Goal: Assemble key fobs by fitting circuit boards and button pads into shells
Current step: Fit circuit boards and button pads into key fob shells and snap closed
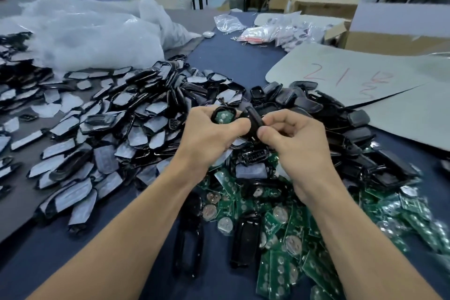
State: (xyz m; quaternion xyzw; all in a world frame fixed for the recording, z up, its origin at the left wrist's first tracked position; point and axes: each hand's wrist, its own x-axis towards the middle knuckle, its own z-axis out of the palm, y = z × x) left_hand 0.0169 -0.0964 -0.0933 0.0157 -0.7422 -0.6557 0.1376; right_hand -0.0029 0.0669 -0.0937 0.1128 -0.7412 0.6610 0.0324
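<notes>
My left hand (209, 133) grips a black shell half (223, 115) with a green circuit board seated inside it, held above the table's middle. My right hand (292, 140) pinches a second black shell piece (254, 120) edge-on, right beside the first and nearly touching it. Below my hands lies a heap of green circuit boards (287, 231) with round coin cells. A broad pile of black shells with grey film-covered faces (117, 129) spreads to the left. Dark shell backs (341, 129) are piled to the right.
Grey cardboard sheets (345, 73) with red writing lie at the right. Clear plastic bags (92, 34) are bunched at the back left, small bagged parts (272, 31) at the back. Brown boxes (394, 34) stand at the far right. Two long black shells (244, 238) lie near my forearms.
</notes>
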